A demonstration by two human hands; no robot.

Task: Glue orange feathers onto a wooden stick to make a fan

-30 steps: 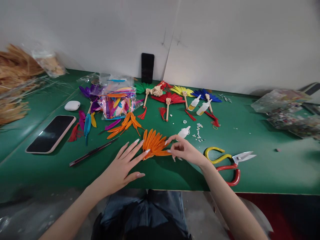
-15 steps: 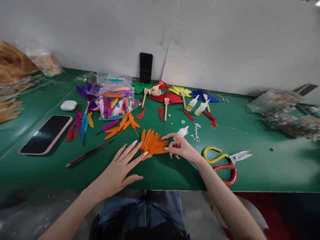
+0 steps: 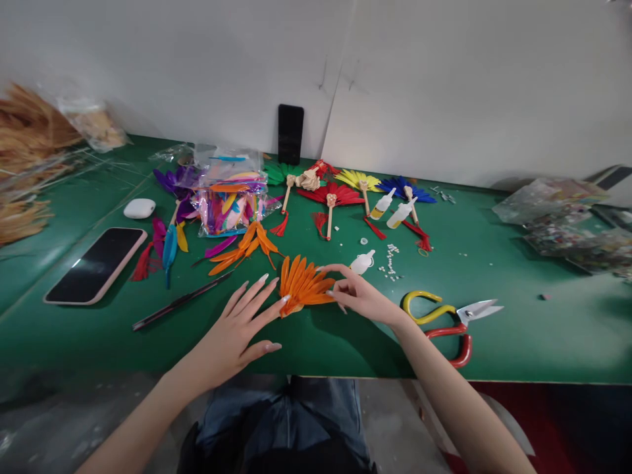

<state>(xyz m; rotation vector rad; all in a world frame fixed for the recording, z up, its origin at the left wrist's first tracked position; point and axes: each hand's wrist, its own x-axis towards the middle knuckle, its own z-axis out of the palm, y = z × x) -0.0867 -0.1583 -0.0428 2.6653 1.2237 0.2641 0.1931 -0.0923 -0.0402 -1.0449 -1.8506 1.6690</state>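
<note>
An orange feather fan (image 3: 302,283) lies spread on the green table between my hands. My left hand (image 3: 247,322) is open, fingers apart, with its index fingertip on the fan's lower left side. My right hand (image 3: 358,295) is curled at the fan's right edge, its thumb and a finger closed on an outer feather tip; the index finger reaches over the feathers. Just behind the right hand lies a small white glue bottle (image 3: 363,262), partly covered by it. Loose orange feathers (image 3: 247,249) rest behind my left hand.
Scissors (image 3: 461,316) lie at the right, tweezers (image 3: 182,301) and a phone (image 3: 96,266) at the left. Behind are a bag of feathers (image 3: 232,204), a red fan (image 3: 330,195), a yellow fan (image 3: 360,181), two glue bottles (image 3: 402,214) and scattered white beads (image 3: 392,260).
The whole view has shifted slightly, so things appear a little further right. My right hand's fingers have drawn closer together at the fan's edge; my left hand stays on the fan.
</note>
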